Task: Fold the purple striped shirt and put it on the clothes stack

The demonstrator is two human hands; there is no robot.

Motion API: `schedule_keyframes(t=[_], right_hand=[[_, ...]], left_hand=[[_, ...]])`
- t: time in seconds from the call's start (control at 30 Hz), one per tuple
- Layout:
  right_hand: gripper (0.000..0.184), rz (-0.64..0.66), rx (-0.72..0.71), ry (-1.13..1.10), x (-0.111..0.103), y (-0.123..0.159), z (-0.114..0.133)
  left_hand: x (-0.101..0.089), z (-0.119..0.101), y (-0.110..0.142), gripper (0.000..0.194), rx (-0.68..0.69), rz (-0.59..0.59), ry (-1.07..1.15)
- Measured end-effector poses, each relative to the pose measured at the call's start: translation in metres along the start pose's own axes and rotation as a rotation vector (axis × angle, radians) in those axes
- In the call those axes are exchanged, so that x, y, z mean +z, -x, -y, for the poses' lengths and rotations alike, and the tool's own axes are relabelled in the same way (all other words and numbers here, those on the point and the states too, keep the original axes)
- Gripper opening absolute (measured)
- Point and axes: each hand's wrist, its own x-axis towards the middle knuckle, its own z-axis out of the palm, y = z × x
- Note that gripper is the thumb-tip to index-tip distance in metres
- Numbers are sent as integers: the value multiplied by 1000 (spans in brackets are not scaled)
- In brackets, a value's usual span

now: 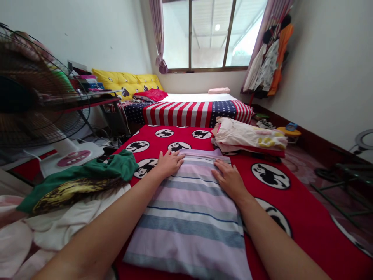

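Note:
A striped cloth [192,217] in lilac, grey-blue and white, shaped like a pillowcase, lies flat on a red blanket [305,217] with black-and-white monkey circles. My left hand [170,163] rests on its far left edge, fingers stretched out. Flat on the far right part lies my right hand [230,179], its fingers spread. Beyond the right hand sits a stack of folded clothes [247,136], a cream one on top. Left of my left arm are a green garment [87,171] with a yellow-and-black print and white clothes [67,221] in a loose heap.
A standing fan [32,89] is close on the left, beside a small desk [101,97]. At the back, a bed [180,112] with a flag-striped cover stands under the window. Clothes [271,62] hang on the right, and a green metal frame [346,186] stands on the floor.

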Motion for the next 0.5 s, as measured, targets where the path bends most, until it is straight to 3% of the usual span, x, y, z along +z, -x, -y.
schedule_keyframes(t=[0.13,0.27,0.37,0.5], right_hand=[[43,28,-17,50,0,1,1],[45,28,-13,92,0,0,3],[44,-93,45,88,-4,1,0],[37,-216,217,83,-20,2,-5]], left_hand=[[-13,-16,29,44,96,-66,-12],[-5,-32,82,55,249,-9,138],[11,-40,112,62,256,8,127],[21,-45,121,63,234,-20,79]])
